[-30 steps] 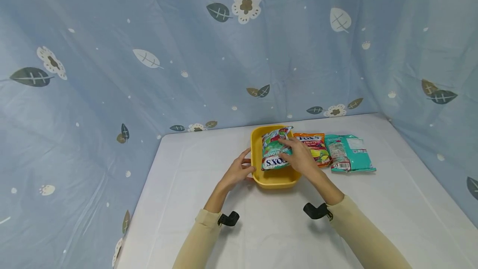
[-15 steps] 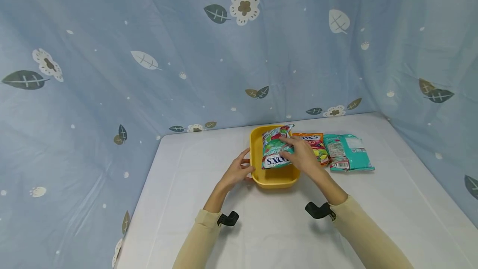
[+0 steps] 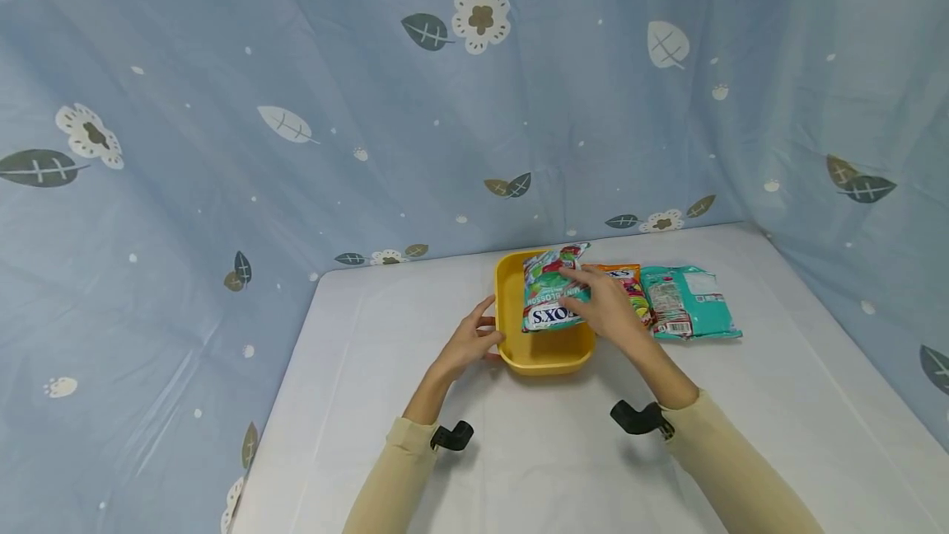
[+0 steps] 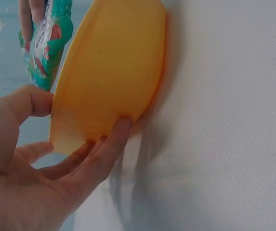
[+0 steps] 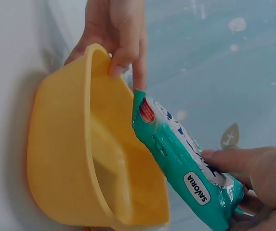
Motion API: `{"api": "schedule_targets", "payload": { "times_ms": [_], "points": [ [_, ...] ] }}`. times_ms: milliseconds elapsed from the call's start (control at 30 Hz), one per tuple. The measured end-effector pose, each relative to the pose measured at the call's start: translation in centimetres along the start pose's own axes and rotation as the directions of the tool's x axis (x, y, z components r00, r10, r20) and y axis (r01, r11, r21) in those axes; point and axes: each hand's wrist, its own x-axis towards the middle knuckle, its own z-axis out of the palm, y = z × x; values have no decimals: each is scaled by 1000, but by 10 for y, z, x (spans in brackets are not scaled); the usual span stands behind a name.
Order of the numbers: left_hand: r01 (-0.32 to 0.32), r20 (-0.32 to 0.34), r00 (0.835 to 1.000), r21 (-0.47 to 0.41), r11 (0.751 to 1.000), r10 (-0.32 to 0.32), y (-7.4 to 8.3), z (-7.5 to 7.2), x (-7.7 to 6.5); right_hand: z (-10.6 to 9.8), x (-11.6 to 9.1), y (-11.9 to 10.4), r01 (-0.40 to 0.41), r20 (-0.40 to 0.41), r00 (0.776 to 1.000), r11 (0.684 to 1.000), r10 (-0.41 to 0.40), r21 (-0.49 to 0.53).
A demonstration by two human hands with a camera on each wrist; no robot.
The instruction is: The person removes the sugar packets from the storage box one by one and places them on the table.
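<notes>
My right hand point(image 3: 610, 307) pinches a teal Fox's candy bag point(image 3: 544, 291) by its right side, thumb on one face and fingers on the other. The bag hangs tilted over the mouth of a yellow plastic basin point(image 3: 544, 363), its print upside down to me. In the right wrist view, the bag point(image 5: 190, 168) is above the basin's rim, apart from the basin floor. My left hand point(image 3: 469, 340) holds the basin's left side. In the left wrist view, its thumb is at the rim and its fingers curl along the outer wall of the basin point(image 4: 113, 62).
Just right of the basin lies an orange Fox's candy bag point(image 3: 633, 291), partly hidden by my right hand. Beside it, a second teal bag point(image 3: 712, 311) lies back side up on the white table point(image 3: 385, 353). A blue patterned curtain point(image 3: 445, 130) hangs behind.
My right hand has lifted the teal candy bag slightly and drawn it a little to the right. My left hand and the basin have stayed in place.
</notes>
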Motion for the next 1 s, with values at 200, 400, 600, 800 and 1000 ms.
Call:
{"api": "schedule_targets", "payload": {
  "times_ms": [200,400,600,800,1000],
  "points": [
    [-2,-2,1000,-1,1000,2,-2,1,0,-6,-5,1,-15,-12,1000,999,15,-29],
    [4,-7,1000,8,1000,-4,-3,2,-2,-13,-9,3,-13,-9,1000,999,12,-30],
    [8,-14,1000,9,1000,-7,0,3,-3,-19,-12,6,10,-37,999,1000,-11,-22],
    [3,-3,1000,3,1000,-3,2,4,-5,-24,-17,8,16,-50,999,1000,-17,-26],
    [-3,-1,1000,-3,1000,3,2,6,-6,-29,-22,11,32,-63,997,999,-34,-20]
  ]
}}
